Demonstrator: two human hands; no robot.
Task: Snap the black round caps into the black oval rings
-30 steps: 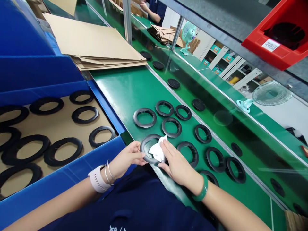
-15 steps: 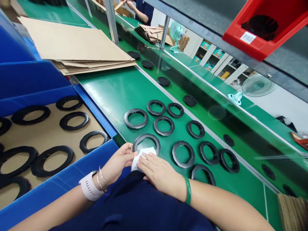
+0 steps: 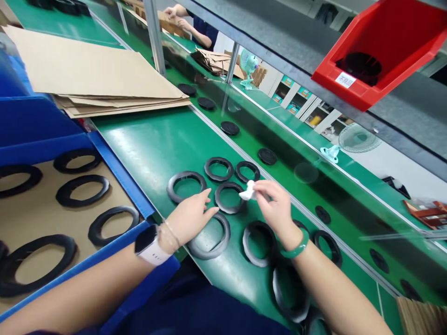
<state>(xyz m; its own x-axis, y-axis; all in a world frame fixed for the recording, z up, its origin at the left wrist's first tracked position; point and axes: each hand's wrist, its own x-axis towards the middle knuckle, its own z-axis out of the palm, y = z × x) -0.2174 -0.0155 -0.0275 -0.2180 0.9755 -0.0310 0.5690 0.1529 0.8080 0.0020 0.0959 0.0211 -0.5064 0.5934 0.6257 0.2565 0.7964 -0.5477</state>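
Note:
Several black rings lie flat on the green worktop (image 3: 139, 144) around my hands. My left hand (image 3: 188, 216) is open, fingers stretched forward and thumb apart, above the near black ring (image 3: 205, 252) and close to another black ring (image 3: 170, 188). Whether its fingertips touch a ring I cannot tell. A crumpled white wipe (image 3: 247, 191) is pinched in my right hand (image 3: 274, 204), over the right edge of a middle black ring (image 3: 220, 204). My right forearm hides parts of the rings on the right.
On the left, a blue box (image 3: 118, 167) holds black rings on cardboard, with cardboard sheets (image 3: 94, 70) behind. Black discs (image 3: 267, 156) lie on the green belt (image 3: 293, 174) beyond a metal rail. A red bin (image 3: 363, 95) hangs upper right. A co-worker's hands (image 3: 178, 18) handle cardboard.
My hands have parted. The right one lifted the wipe off the near ring and moved forward and right; the left moved forward over the rings with its fingers opened. The view has shifted slightly.

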